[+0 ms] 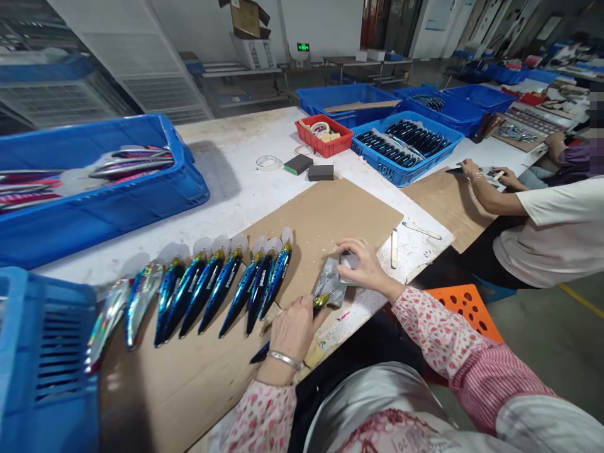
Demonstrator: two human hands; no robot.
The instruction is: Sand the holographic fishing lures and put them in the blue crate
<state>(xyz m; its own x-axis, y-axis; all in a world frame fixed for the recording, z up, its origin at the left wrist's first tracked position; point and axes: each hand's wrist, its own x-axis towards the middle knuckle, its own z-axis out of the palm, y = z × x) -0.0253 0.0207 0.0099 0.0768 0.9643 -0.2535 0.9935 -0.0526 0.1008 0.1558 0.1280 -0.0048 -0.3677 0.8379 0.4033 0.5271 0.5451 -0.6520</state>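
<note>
My left hand [293,328] is closed around a dark blue fishing lure [260,353]; its yellow end sticks out by the fingers and its tail shows near my wrist. My right hand [361,264] pinches a small greyish piece [348,260] over a grey block [330,283], close to the lure's yellow end. To the left, a row of several blue lures [226,286] with clear round lips lies on brown cardboard [207,384]. Two silvery lures [141,302] lie at the row's left end.
Blue bins [189,182] stand at the left. Beyond the cardboard are dark sanding blocks [321,172], tape rolls [267,163], a red tray [330,148] and a blue basket [403,176] of lures. A white-handled tool [394,248] lies right. A person [557,220] works at the far right.
</note>
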